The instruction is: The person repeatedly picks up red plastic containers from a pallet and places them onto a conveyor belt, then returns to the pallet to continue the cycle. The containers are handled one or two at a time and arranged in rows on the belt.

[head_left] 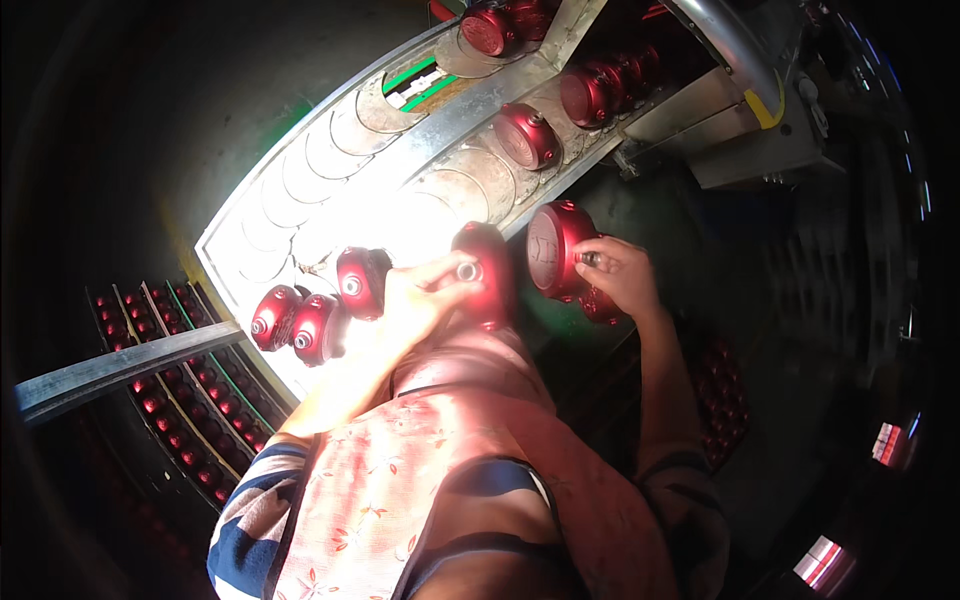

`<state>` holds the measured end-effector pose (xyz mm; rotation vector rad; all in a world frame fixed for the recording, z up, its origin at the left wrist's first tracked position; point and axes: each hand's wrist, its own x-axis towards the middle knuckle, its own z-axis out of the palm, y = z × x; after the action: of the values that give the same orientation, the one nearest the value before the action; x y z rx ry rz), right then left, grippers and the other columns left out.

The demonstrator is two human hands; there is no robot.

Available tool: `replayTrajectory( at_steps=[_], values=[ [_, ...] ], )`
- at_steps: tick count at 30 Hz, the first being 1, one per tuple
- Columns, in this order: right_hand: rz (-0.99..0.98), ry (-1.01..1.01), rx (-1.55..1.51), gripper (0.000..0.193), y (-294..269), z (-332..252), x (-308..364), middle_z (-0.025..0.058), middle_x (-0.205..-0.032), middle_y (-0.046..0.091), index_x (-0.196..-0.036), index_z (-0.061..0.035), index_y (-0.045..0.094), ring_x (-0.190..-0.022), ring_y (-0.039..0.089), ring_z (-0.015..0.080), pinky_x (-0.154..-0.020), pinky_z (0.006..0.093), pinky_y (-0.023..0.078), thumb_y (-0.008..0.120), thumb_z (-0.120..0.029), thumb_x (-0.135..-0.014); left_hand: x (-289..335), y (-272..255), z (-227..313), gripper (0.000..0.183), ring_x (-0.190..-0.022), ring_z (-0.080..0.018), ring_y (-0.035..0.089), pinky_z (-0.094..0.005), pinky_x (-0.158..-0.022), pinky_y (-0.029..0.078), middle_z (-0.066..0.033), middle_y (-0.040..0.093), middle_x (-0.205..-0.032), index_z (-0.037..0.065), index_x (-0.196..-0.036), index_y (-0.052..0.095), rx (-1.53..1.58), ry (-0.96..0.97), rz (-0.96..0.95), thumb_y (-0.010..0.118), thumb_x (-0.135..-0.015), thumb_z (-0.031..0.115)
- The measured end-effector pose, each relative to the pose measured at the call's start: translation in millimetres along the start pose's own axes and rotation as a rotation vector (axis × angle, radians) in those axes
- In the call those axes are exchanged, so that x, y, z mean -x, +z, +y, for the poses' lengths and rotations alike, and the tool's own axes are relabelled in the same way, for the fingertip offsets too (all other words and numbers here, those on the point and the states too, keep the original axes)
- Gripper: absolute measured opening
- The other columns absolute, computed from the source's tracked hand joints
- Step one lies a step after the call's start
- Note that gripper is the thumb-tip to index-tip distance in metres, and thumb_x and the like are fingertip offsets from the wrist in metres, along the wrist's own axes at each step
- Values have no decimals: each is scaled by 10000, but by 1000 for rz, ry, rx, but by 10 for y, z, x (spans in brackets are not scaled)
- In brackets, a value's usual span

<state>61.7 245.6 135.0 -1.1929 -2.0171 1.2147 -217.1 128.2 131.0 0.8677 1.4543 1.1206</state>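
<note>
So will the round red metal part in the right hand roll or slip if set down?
The round red metal part looks rigid and probably heavy for its size. Its disc shape suggests it could roll on edge but sit steady flat. The glossy finish may be slippery; the right hand pinches its small central knob.

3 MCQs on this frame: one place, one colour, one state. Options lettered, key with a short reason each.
1. Where are the empty round pockets?
A. in the metal tray
B. on the floor
C. on a shelf

2. Colour of the round parts?
A. blue
B. red
C. green

3. What is the right hand doing?
A. hanging free
B. gripping a round part
C. resting flat

Key:
1 A: the metal tray shows rows of bare pockets.
2 B: the part on the tray and the others are red.
3 B: the right hand grips a red part; the left hand holds another.
</note>
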Motion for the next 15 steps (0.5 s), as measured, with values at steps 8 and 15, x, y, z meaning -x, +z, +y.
replayTrajectory(
  at_steps=[8,15],
  values=[
    [-458,-104,77,268,445,540,-1627,40,-652,576,-999,-123,739,-593,517,106,-569,278,439,734,-163,-735,-683,135,-491,356,-661,-51,467,-225,-654,450,26,563,-686,44,-1113,725,-158,-34,423,793,-770,108],
    [-561,-168,9,322,365,822,-2106,7,-655,547,-1080,-130,724,-608,490,78,-573,256,422,750,-154,-760,-1128,428,-727,294,-584,-26,410,-205,-528,352,80,494,-641,55,-1101,728,-152,-85,540,767,-810,73]
  ],
)
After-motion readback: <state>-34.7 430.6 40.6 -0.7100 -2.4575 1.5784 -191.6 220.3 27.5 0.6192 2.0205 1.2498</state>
